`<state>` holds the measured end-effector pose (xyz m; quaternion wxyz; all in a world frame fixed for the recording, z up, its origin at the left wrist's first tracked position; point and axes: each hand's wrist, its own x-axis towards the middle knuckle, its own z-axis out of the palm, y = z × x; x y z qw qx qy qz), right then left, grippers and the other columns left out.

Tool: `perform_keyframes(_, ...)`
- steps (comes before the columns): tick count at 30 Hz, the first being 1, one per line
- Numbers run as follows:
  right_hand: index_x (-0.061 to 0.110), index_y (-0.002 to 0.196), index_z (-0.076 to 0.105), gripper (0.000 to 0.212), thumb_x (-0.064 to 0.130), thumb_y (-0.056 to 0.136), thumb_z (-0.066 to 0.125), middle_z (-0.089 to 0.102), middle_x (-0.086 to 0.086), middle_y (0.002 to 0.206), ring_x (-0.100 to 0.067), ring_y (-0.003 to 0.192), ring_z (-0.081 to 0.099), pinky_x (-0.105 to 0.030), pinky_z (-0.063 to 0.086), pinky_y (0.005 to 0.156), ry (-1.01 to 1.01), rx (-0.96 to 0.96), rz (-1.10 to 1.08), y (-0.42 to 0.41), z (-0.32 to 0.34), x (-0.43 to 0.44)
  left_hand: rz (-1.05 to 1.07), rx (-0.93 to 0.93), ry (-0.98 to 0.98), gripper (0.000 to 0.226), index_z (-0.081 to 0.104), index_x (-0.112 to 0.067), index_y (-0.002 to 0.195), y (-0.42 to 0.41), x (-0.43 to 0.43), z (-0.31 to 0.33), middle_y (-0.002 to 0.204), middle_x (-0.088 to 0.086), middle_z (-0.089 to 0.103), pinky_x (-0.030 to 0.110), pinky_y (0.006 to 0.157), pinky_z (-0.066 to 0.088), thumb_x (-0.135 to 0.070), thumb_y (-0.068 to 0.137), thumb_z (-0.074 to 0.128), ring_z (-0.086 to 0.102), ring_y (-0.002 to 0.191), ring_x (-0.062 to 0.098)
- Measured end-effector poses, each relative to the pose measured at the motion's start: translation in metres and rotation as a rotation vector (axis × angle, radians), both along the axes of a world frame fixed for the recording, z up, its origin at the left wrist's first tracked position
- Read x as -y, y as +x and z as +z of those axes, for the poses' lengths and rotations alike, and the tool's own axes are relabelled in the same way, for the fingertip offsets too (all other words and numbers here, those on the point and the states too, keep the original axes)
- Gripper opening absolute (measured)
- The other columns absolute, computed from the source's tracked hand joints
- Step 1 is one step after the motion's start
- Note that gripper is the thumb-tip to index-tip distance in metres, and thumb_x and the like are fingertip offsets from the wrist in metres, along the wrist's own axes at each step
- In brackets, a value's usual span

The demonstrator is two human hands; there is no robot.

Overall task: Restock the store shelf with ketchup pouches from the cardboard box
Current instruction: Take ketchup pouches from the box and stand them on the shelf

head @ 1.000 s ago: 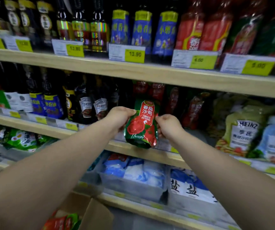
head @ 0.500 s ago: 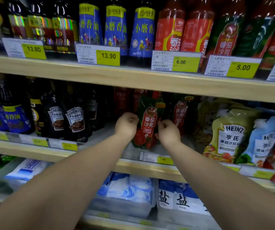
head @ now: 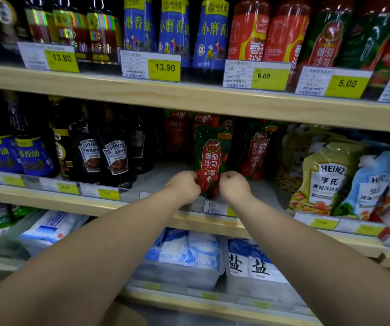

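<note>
A green and red ketchup pouch (head: 210, 156) stands upright on the middle shelf (head: 189, 220), near its front edge. My left hand (head: 184, 187) grips its lower left corner and my right hand (head: 235, 187) grips its lower right corner. Both fists are closed on the pouch base. More ketchup pouches (head: 257, 151) stand behind and to the right in the dark back of the shelf. The cardboard box is only a brown sliver (head: 128, 316) at the bottom edge.
Dark Heinz sauce bottles (head: 116, 158) stand left of the pouch. Heinz salad dressing pouches (head: 328, 180) lean at the right. Sesame oil and ketchup bottles (head: 248, 31) fill the top shelf. Salt bags (head: 250, 264) lie in trays below.
Both hands have carried the pouch from in front of the shelf onto it and set it upright. My grip has slid down to its base, and my view has moved closer.
</note>
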<state>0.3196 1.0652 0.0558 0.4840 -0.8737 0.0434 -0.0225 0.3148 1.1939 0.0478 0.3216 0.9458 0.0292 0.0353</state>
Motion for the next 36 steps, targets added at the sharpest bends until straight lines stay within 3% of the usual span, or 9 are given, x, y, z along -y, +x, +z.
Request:
perform_keyframes(2,0.007,0.080,0.045,0.020,0.012,0.096,0.034,0.045,-0.008,0.071,-0.018,0.058,0.039,-0.027,0.026,0.049,0.006,-0.016,0.000,0.006,0.000,0.000,-0.025,-0.020,-0.056,0.033,0.061,-0.014,0.118,0.007,0.002,-0.001,0.119,0.009,0.064,0.025,0.081,0.038,-0.025,0.089,0.050,0.057,0.107,0.025)
perform_keyframes(7,0.008,0.088,0.053,0.020,0.014,0.095,0.035,0.055,-0.014,0.089,-0.024,0.082,0.049,-0.026,0.034,0.067,0.018,-0.014,0.006,0.031,-0.006,0.007,-0.070,-0.054,-0.087,0.036,0.055,-0.012,0.124,0.034,0.011,-0.010,0.128,0.013,0.059,0.029,0.095,0.041,-0.027,0.093,0.047,0.055,0.115,0.030)
perform_keyframes(13,0.006,0.121,0.059,0.035,0.014,0.093,0.040,0.062,-0.019,0.122,-0.034,0.113,0.056,-0.035,0.045,0.097,0.051,-0.010,0.015,0.066,-0.017,0.012,-0.074,-0.012,-0.063,0.037,0.054,-0.017,0.125,0.071,0.027,-0.018,0.131,0.013,0.057,0.025,0.089,0.040,-0.020,0.089,0.048,0.054,0.118,0.030)
perform_keyframes(16,0.003,0.122,0.057,0.035,0.014,0.094,0.040,0.060,-0.023,0.124,-0.037,0.116,0.054,-0.037,0.044,0.099,0.011,0.021,0.005,0.076,-0.022,0.013,-0.097,-0.004,-0.102,0.037,0.053,-0.020,0.126,0.080,0.032,-0.021,0.133,0.012,0.056,0.022,0.086,0.035,-0.031,0.092,0.047,0.053,0.120,0.028)
perform_keyframes(20,0.001,0.125,0.055,0.035,0.014,0.096,0.040,0.056,-0.023,0.128,-0.038,0.121,0.051,-0.040,0.041,0.102,-0.020,0.002,0.044,0.086,-0.024,0.019,-0.144,-0.024,-0.089,0.042,0.050,-0.019,0.131,0.091,0.035,-0.021,0.138,0.011,0.051,0.027,0.099,0.037,-0.027,0.089,0.051,0.048,0.126,0.028)
perform_keyframes(25,0.003,0.106,0.062,0.027,0.014,0.096,0.040,0.061,-0.027,0.117,-0.034,0.105,0.058,-0.031,0.041,0.084,0.048,0.068,-0.003,0.079,-0.030,0.023,-0.137,0.011,-0.130,0.044,0.047,-0.020,0.134,0.087,0.036,-0.022,0.140,0.011,0.050,0.027,0.099,0.035,-0.022,0.090,0.048,0.046,0.128,0.029)
perform_keyframes(30,0.014,0.109,0.064,0.027,0.026,0.094,0.045,0.066,-0.012,0.112,-0.029,0.104,0.059,-0.022,0.033,0.075,-0.051,0.214,-0.053,0.048,-0.017,0.018,0.060,0.249,-0.232,0.041,0.056,-0.016,0.123,0.062,0.011,-0.015,0.128,0.007,0.060,0.026,0.095,0.040,-0.012,0.083,0.051,0.055,0.118,0.027)
perform_keyframes(33,0.022,0.096,0.063,0.015,0.027,0.088,0.051,0.067,-0.003,0.094,-0.021,0.088,0.060,-0.025,0.038,0.071,-0.032,0.390,0.018,0.013,-0.006,-0.002,0.101,0.419,-0.407,0.035,0.062,-0.019,0.105,0.031,-0.010,-0.006,0.112,0.004,0.065,0.018,0.082,0.041,-0.001,0.080,0.046,0.059,0.098,0.014)
perform_keyframes(36,0.026,0.080,0.051,0.006,0.026,0.083,0.056,0.053,0.009,0.065,-0.011,0.064,0.051,-0.032,0.041,0.064,0.015,0.441,0.112,-0.025,-0.009,-0.033,0.199,0.548,-0.420,0.031,0.060,-0.025,0.092,-0.009,-0.037,-0.003,0.099,-0.001,0.061,0.013,0.065,0.039,-0.003,0.075,0.048,0.054,0.073,0.001)
